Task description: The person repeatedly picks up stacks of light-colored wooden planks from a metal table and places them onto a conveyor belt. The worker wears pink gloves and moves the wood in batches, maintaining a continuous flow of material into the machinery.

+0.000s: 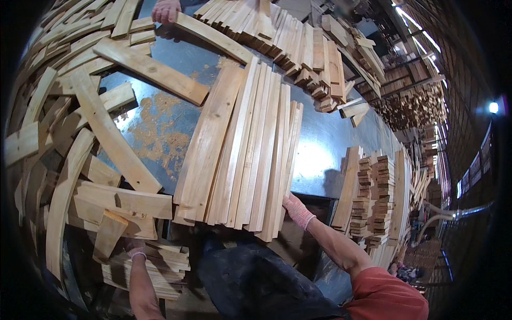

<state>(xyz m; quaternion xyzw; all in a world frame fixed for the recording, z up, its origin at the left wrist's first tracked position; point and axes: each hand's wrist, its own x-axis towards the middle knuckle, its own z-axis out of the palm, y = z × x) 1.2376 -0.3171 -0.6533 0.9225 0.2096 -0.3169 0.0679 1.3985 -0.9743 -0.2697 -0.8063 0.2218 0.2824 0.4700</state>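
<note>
A row of long pale wooden boards [250,154] lies side by side on the blue-grey table, the near ends jutting past its front edge. My right hand [298,212], in a pinkish knit glove, grips the near right side of this row, on the outermost board. Low on the left, my left hand [135,247], also gloved, reaches in among boards beside a short tilted wooden piece [109,238]. Shadow and wood hide its fingers. Just under that hand lies a stack of boards [160,269].
Another person's gloved hand [166,10] holds the end of a board [213,38] across the table [314,160]. Loose boards [114,133] heap up at left; sawdust [160,130] is scattered nearby. A long row of boards [288,40] stands at the back, stacked boards [373,197] at right.
</note>
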